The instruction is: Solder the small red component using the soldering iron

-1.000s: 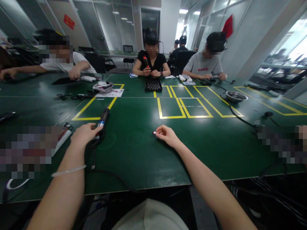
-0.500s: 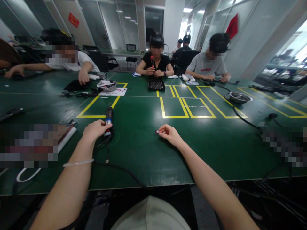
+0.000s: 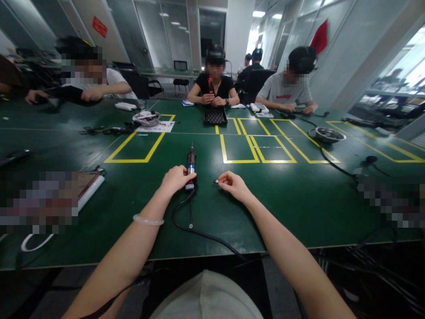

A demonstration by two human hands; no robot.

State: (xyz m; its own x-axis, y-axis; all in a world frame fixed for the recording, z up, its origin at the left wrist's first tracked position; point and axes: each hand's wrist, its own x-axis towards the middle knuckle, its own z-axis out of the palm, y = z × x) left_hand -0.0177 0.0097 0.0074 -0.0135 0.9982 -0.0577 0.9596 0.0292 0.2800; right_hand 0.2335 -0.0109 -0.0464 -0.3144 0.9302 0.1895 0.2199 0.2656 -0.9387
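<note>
Green table — yellow lines; black tool — blue band.

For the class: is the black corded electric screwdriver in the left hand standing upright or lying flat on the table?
Roughly upright: the black corded electric screwdriver is gripped at its base by the left hand, tip pointing up, cord trailing across the green table.

Both forearms reach forward, bare — a pale bangle on the left wrist. The left hand is curled closed, knuckles up; the right hand pinches thumb to forefinger.
</note>
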